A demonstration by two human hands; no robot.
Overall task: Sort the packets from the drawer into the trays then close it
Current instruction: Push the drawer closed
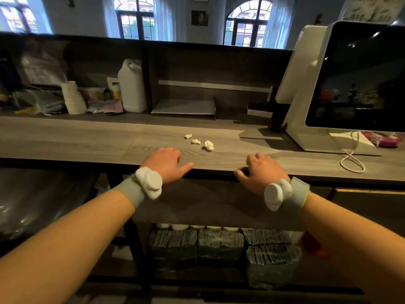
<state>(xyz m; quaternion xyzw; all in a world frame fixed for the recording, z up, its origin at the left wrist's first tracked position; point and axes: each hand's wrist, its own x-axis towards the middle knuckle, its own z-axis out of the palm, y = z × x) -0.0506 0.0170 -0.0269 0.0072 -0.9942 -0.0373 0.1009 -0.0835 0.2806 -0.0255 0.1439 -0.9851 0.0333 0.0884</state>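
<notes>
My left hand point(163, 163) lies flat on the front edge of the tabletop point(87, 137), fingers stretched forward and thumb spread to the side. Its grip is released and holds nothing. My right hand point(260, 170) is at the same edge, a little apart. Its fingers are bent on top and its thumb lies along the edge, but the fingertips are hidden, so I cannot tell if this grip clamps the edge or only rests there. Each wrist has a grey band with a white padded piece on it.

Just beyond the hands, three small crumpled paper bits point(209, 145) lie on the wood. Farther back there is a flat grey tray point(184, 107) against the rear wall, a white plastic jug point(132, 84) and a stack of paper cups point(73, 97) to the left. A white terminal with a dark screen point(355, 80) stands at the right, and its cable point(351, 159) is looped on the tabletop.

The packets point(219, 244) are low under the tabletop, pressed in tight bundles side by side — I take this place for the open drawer, though its walls are too dark to confirm.

By my judgement the task is at its very beginning: no packet is in hand and none lies in the tray. All the sorting and then the closing are left.
</notes>
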